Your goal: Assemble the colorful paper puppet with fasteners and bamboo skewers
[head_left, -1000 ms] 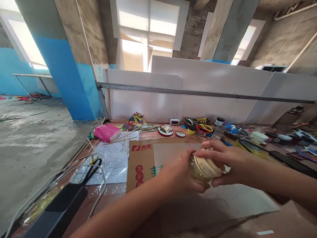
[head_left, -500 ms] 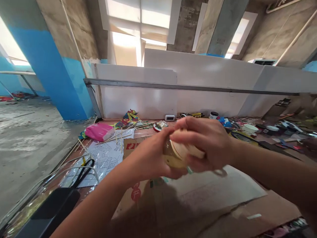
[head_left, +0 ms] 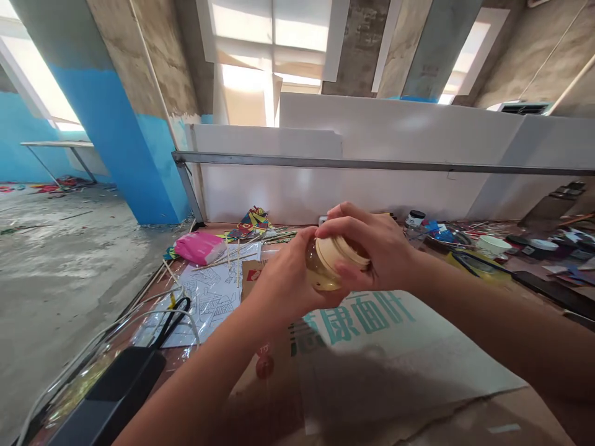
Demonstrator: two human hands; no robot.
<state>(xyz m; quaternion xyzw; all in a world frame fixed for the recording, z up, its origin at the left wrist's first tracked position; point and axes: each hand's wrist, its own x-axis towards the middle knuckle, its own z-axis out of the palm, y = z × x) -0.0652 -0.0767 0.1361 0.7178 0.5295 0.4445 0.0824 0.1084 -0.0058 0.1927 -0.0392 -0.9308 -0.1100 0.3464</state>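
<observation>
Both my hands hold a small clear jar [head_left: 318, 272] with yellowish contents, raised above the table in the middle of the view. My left hand [head_left: 283, 282] wraps around the jar's body from the left. My right hand [head_left: 376, 248] grips its cream-coloured lid [head_left: 337, 255] from the right, fingers curled over the rim. Below the jar lies a flattened cardboard sheet [head_left: 372, 353] with green printed characters.
A pink pouch [head_left: 199, 246], thin wooden sticks [head_left: 232, 259] and a printed line-drawing sheet [head_left: 211, 300] lie at the left. Black scissors [head_left: 170, 319], white cables and a black box [head_left: 111, 396] sit near the front left. Small jars, tape and tools crowd the right. A white partition [head_left: 372, 179] backs the table.
My hands have lifted the jar higher and slightly left, tilting it. My right hand has shifted its grip around the lid. The view swung, uncovering the green print on the cardboard.
</observation>
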